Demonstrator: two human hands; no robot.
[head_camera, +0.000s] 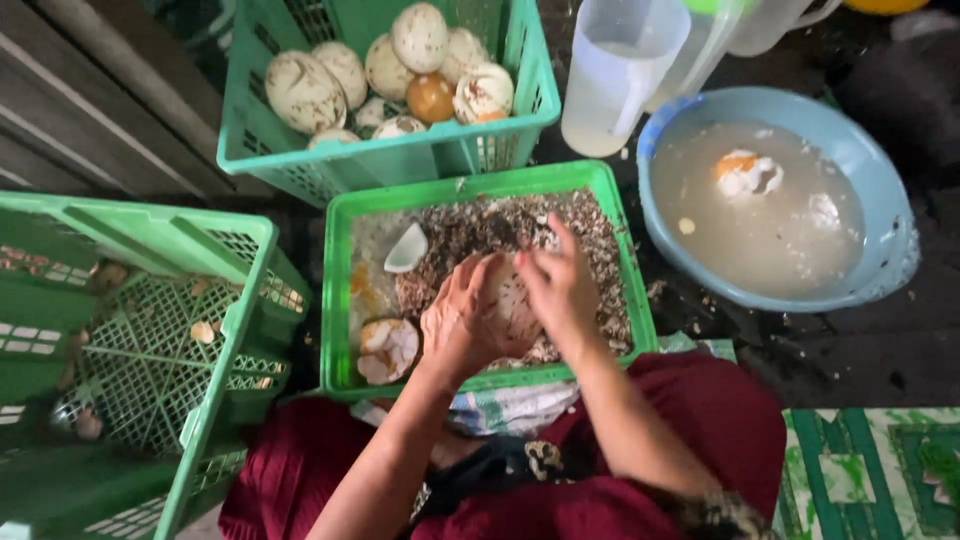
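My left hand (458, 320) cups a pale speckled egg (510, 305) over a shallow green tray (340, 300). My right hand (560, 285) rests on the same egg from the right, fingers curled against its shell. The tray is full of broken shell bits, with a white shell half (405, 250) and cracked egg pieces (388, 350) at its left side. Both forearms reach forward over my dark red clothing.
A green crate (400, 155) behind the tray holds several dirty eggs. A blue basin (890, 210) of cloudy water with peeled eggs sits at right, with clear plastic jugs (620, 70) behind it. An almost empty green basket (200, 300) stands at left. A patterned mat (870, 470) lies at lower right.
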